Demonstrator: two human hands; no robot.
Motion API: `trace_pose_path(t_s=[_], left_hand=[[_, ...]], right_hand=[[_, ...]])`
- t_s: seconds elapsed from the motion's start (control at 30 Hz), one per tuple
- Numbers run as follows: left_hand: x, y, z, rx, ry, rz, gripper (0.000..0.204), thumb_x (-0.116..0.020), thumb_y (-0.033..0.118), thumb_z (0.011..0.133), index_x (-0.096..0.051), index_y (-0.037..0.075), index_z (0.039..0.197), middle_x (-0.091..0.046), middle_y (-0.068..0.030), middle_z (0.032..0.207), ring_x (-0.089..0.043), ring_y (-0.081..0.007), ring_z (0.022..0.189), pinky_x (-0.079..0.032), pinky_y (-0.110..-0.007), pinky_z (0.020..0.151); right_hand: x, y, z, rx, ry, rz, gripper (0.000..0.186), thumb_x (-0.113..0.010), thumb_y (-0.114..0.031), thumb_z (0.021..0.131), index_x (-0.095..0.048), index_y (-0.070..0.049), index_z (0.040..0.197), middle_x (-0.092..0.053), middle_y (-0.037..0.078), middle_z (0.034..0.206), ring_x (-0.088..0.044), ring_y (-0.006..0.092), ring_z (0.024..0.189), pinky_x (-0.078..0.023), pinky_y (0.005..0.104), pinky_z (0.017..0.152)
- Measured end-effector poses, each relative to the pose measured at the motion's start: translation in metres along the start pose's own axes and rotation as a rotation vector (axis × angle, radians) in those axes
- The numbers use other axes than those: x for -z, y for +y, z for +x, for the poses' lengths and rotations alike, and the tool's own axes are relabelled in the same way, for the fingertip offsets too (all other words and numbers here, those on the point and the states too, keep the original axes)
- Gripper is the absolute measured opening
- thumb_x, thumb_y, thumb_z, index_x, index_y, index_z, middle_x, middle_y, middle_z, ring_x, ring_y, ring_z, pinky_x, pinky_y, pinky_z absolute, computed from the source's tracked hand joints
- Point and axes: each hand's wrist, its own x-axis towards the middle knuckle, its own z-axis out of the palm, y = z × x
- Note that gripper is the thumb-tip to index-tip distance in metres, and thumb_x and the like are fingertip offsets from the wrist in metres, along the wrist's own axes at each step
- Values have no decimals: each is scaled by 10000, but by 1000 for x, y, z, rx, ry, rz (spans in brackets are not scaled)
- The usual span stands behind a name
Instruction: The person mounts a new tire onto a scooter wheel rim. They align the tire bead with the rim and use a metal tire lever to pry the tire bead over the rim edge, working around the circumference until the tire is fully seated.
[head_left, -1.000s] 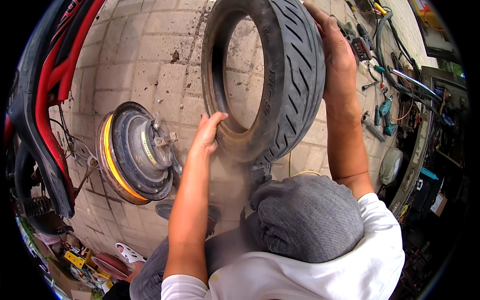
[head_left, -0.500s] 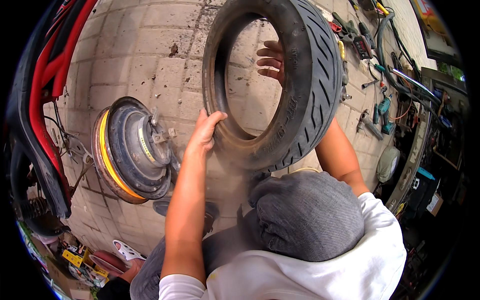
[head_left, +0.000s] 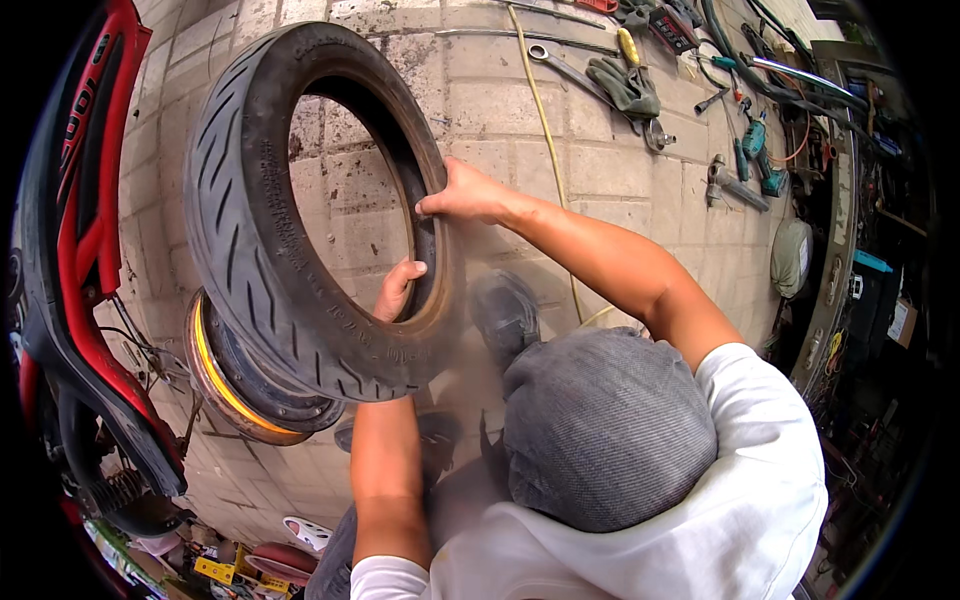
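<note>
A black scooter tyre (head_left: 235, 220) is held up off the paving at the left of centre, its tread facing left. My right hand (head_left: 465, 193) grips its right-hand edge, the thumb on the inner bead. My left hand (head_left: 396, 290) holds the lower part: the thumb and part of the hand show inside the opening, while the tyre hides the rest. Behind the tyre's lower left side lies a black wheel rim (head_left: 240, 385) with a yellow band, partly covered by it. I cannot tell whether tyre and rim touch.
A red and black scooter body (head_left: 85, 230) stands at the left. Along the far right lie a wrench (head_left: 575, 75), grey gloves (head_left: 625, 88), a teal power drill (head_left: 757, 150) and a yellow hose (head_left: 545, 130). My black shoe (head_left: 505, 310) is near the centre.
The tyre has swung left and turned, so its tread now faces left, over part of the wheel rim. My right hand has come from behind the tyre to its right edge; my left is lower.
</note>
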Motion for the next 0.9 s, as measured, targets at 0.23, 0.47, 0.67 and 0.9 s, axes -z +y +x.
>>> trace_pose_path(t_s=[0.23,0.47,0.67,0.9], left_hand=[[-26,23,6,-14,185,530,271,-575,108,846,-631,-41,1065,-674,-73,885,-617,-136,696,-493,-280,642],[-26,5,17,-69,241,429,284,-531,18,810,-612,-93,1059,-663,-129,891,-644,-188,717,-521,-320,652],[-19,9,18,-63,222,418,273,-537,8,793,-624,-94,1030,-667,-117,851,-636,-167,686,-509,-297,630],[-30,27,19,-115,283,663,277,-587,33,748,-633,-86,994,-653,-102,821,-602,-171,679,-477,-305,626]], right_hand=[[3,-6,12,-17,5,-308,635,-755,-269,693,-554,81,1184,-663,265,1065,-658,339,1016,-511,384,879],[14,19,16,-33,-112,-116,609,-681,-124,756,-492,36,1312,-647,155,1090,-607,209,994,-509,344,877],[20,15,11,-54,-168,17,594,-670,-130,784,-487,30,1326,-642,124,1035,-609,172,870,-530,316,726],[18,6,0,73,-58,-100,608,-702,-238,774,-521,23,1292,-662,156,1023,-648,279,855,-541,384,743]])
